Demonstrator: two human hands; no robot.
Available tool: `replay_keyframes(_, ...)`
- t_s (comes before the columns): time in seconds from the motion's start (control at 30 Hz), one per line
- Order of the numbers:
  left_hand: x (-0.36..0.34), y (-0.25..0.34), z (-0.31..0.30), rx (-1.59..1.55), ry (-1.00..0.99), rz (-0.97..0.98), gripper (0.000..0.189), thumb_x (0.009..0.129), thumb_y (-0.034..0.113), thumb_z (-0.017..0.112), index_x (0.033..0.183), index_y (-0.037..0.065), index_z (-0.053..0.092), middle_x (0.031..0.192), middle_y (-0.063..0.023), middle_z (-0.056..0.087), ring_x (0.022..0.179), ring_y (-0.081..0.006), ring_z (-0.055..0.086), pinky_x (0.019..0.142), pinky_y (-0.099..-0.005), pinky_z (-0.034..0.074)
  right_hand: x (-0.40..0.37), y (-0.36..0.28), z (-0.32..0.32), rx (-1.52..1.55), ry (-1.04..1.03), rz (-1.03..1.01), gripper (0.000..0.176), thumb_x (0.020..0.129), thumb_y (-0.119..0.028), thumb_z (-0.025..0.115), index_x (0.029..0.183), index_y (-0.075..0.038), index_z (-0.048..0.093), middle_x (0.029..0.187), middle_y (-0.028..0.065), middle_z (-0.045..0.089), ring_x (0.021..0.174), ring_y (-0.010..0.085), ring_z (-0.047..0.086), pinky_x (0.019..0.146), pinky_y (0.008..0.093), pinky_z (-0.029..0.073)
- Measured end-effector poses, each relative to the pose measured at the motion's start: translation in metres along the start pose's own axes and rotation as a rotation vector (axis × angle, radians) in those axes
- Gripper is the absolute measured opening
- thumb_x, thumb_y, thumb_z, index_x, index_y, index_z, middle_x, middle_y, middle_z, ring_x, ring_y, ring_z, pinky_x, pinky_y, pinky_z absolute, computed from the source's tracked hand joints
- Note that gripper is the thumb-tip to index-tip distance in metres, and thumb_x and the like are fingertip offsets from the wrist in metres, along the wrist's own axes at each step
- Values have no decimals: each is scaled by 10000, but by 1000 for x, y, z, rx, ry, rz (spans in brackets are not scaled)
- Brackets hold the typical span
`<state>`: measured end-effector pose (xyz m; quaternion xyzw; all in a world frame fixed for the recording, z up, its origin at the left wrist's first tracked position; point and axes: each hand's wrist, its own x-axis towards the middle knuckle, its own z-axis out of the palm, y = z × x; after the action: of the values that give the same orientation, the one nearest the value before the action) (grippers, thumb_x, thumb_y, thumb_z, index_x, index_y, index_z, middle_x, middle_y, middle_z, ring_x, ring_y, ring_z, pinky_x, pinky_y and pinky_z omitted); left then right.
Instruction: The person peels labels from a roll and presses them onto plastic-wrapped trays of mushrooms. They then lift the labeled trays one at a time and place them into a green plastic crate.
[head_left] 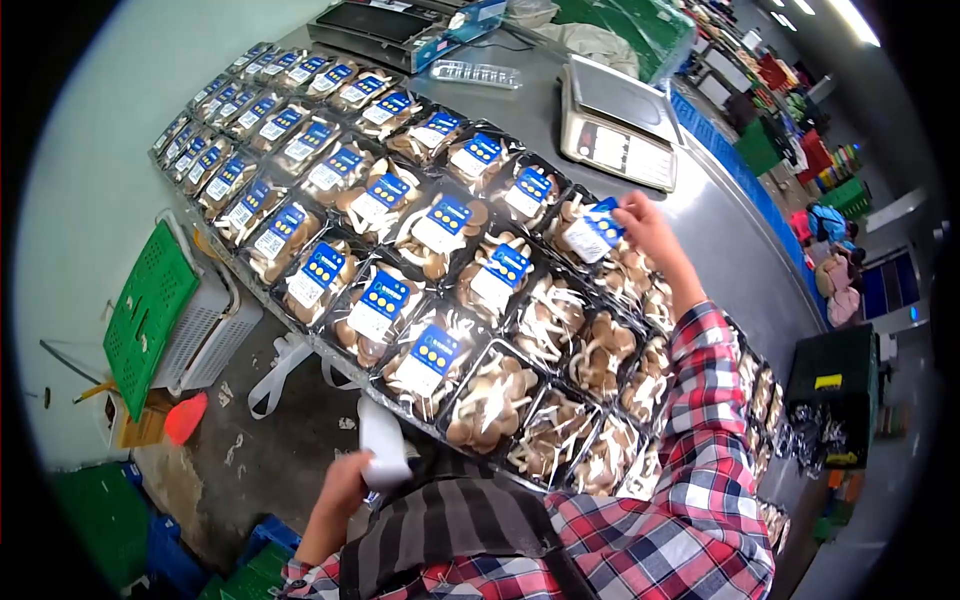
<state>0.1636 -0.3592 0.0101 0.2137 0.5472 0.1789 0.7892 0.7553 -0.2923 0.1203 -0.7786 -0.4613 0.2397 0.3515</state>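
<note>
My right hand (645,228) pinches the edge of a blue-and-white label (594,232), which lies over a wrapped tray of mushrooms at the far side of the rows. Low by the table's near edge, my left hand (345,482) is closed around a white roll (382,440), probably of labels, with a white strip (278,375) hanging near it. Black trays of brown mushrooms under clear film cover the table in rows. Those to the left carry blue-and-white labels, such as the labelled tray (430,360). Nearer my right arm, trays like the unlabelled tray (492,398) show bare film.
A weighing scale (620,125) stands on the steel table (740,235), beside a clear plastic tray (476,74). Another machine (385,30) sits at the far end. Below left are a green crate (150,315) and a white basket (215,330). People (835,265) are in the background.
</note>
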Motion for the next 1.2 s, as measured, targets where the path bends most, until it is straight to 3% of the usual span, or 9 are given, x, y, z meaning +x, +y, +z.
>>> replay_keyframes(0.17, -36, -6, 41, 32, -31, -126, 441, 863, 310, 524, 1111, -54, 515, 1020, -121, 590, 873, -230, 582, 801, -314, 439, 54, 40, 1, 39, -151, 186, 242, 792, -181, 661, 931, -98, 482, 752, 31, 588, 553, 91, 490, 471, 216, 380)
replay_keyframes(0.27, -50, -6, 48, 94, -250, -166, 517, 883, 389, 483, 1204, -16, 475, 1167, -83, 527, 1027, -211, 510, 911, -292, 361, 68, 63, 35, -254, -95, 3, 319, 770, -230, 689, 935, -63, 474, 681, 75, 557, 635, 175, 559, 565, 314, 453)
replay_keyframes(0.37, -55, -1, 43, 167, -445, -215, 575, 885, 410, 496, 1291, 9, 427, 1302, -60, 443, 1160, -185, 430, 995, -284, 293, 65, 60, 41, -579, -5, 150, 563, 715, -388, 699, 1106, -78, 438, 926, 201, 615, 897, 354, 589, 751, 414, 461)
replay_keyframes(0.5, -55, -1, 32, 76, -351, -305, 523, 847, 276, 595, 1268, 3, 447, 1207, -53, 507, 1091, -150, 476, 943, -268, 354, 26, 33, 41, -560, 127, 74, 622, 733, -370, 679, 1207, -85, 395, 906, 203, 627, 866, 357, 606, 723, 412, 469)
replay_keyframes(0.6, -23, -41, -16, 586, -91, -109, 293, 869, 330, 547, 851, 48, 622, 774, 11, 550, 720, -86, 469, 638, -248, 390, -42, -37, 76, -399, -40, -35, 435, 784, -250, 648, 1144, -89, 464, 820, 140, 628, 767, 268, 626, 661, 337, 483)
replay_keyframes(0.63, -13, -47, -19, 529, -4, 10, 282, 855, 276, 575, 922, 7, 621, 808, -9, 589, 733, -110, 504, 651, -265, 403, -72, -57, 99, -256, -76, -161, 375, 780, -189, 662, 1100, -68, 509, 612, 55, 496, 542, 159, 476, 531, 296, 410)
replay_keyframes(0.9, -42, 14, 42, 115, 89, 204, 313, 843, 240, 528, 755, -47, 618, 700, -30, 604, 631, -87, 508, 580, -242, 384, -226, -155, 248, -56, -808, -947, 356, 709, -193, 690, 965, -11, 522, 975, 134, 543, 959, 309, 514, 846, 385, 413)
replay_keyframes(1.0, -39, 11, 36, 431, 195, 450, 303, 795, 201, 507, 703, -77, 583, 628, -52, 583, 589, -102, 508, 548, -261, 386, -244, -157, 263, -140, -671, -1169, 187, 708, -146, 584, 839, -33, 513, 853, 98, 529, 818, 266, 532, 728, 355, 445)
replay_keyframes(1.2, -13, 8, 31, -3, 214, 251, 256, 815, 194, 494, 657, 7, 568, 617, -38, 554, 538, -95, 523, 496, -244, 387, -262, -144, 246, -27, -478, -1206, 116, 716, -123, 540, 804, -49, 523, 864, 81, 506, 824, 237, 516, 711, 328, 447)
